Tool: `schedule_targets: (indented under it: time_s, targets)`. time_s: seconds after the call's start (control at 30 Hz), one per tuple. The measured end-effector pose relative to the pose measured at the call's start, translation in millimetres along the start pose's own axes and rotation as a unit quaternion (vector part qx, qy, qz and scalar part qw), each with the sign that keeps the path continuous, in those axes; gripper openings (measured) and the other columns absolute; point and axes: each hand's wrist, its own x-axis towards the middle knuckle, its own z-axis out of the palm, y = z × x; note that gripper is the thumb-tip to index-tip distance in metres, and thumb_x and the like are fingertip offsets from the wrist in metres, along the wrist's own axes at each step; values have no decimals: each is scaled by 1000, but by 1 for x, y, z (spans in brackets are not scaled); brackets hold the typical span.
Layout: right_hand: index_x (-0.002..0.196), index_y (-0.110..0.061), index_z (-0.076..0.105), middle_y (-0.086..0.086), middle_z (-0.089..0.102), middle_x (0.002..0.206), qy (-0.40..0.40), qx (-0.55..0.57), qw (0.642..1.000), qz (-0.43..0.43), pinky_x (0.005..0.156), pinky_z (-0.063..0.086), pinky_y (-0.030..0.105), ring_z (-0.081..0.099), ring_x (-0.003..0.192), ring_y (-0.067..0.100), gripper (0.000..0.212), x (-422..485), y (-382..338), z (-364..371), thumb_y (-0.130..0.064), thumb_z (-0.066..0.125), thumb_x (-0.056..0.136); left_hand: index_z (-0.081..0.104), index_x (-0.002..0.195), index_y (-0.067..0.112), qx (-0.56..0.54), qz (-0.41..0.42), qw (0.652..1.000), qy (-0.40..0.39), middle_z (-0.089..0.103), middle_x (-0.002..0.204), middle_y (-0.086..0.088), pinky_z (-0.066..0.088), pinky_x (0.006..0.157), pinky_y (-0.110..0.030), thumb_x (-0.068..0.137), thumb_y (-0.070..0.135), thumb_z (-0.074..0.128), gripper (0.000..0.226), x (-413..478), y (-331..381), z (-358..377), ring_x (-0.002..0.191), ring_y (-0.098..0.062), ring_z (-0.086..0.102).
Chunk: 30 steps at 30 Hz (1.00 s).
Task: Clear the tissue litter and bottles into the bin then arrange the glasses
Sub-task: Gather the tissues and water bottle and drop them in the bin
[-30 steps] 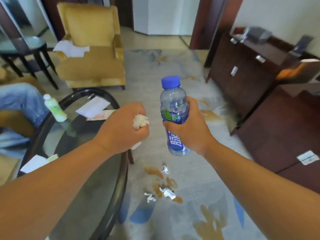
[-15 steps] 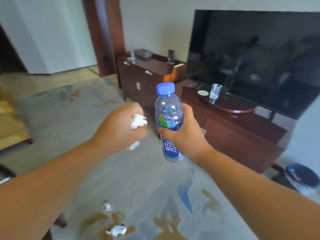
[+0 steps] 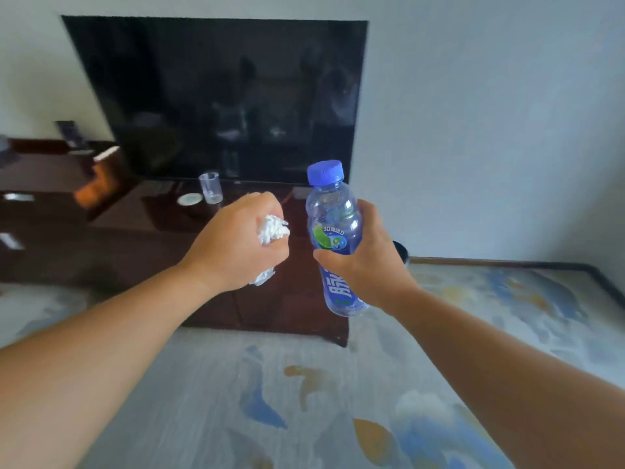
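Observation:
My left hand is a fist gripping crumpled white tissue, which sticks out above and below the fingers. My right hand holds a clear plastic bottle with a blue cap and blue label, upright, in front of me. A clear drinking glass stands on the dark wooden TV cabinet, beyond my left hand. A dark rim of the bin peeks out just behind my right hand, beside the cabinet's right end.
A large black TV stands on the cabinet against the white wall. A small round coaster lies left of the glass. A patterned grey, blue and tan carpet covers the floor in front of me.
The view has swung right, from the glass table and armchair to facing the TV cabinet. Both hands keep the same hold on tissue and bottle. The floor tissue scraps have left view.

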Motion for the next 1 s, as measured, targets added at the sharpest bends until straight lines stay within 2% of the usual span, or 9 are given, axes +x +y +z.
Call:
schedule_targets:
  time_s: [0.27,0.4,0.57,0.73,0.87,1.0]
  targets:
    - [116,-38,38,-18,62,102,100,-7,994,44,78,53,30,64,84,-1,64,50,76,-116,-23,79,70,51,75,17,-36,87,994,-57,54,76,3,44,63,-36,72,25,62,14,111,57,117,71,-20,53]
    - [113,-39,37,-21,61,98,117,-6,992,47,70,48,21,61,80,-9,62,93,115,-185,-21,78,71,53,79,12,-37,108,992,-57,52,76,4,39,63,-32,75,14,67,15,175,92,188,71,-20,49]
    - [113,-38,38,-19,61,97,117,-11,991,63,73,50,23,62,82,-5,62,157,162,-268,-19,79,71,48,76,18,-38,123,989,-69,50,73,6,34,58,-17,74,12,67,20,257,126,265,66,-14,45]
    - [117,-38,36,-20,61,101,107,-8,992,71,78,50,26,62,88,-2,65,223,204,-309,-21,79,72,45,76,24,-28,128,987,-90,49,73,7,34,57,-19,74,14,68,25,326,127,322,65,-14,44]
    - [121,-43,34,-21,61,105,93,8,992,80,75,48,20,62,88,-7,70,280,242,-320,-22,79,72,46,77,22,-31,123,988,-93,49,73,9,33,58,-17,75,13,68,24,381,111,365,67,-13,40]
    - [121,-43,32,-22,60,103,90,-1,991,97,68,47,15,61,85,-9,70,344,279,-329,-23,79,72,48,77,18,-41,124,985,-109,49,72,7,33,57,-15,75,12,67,20,443,86,412,70,-6,47]
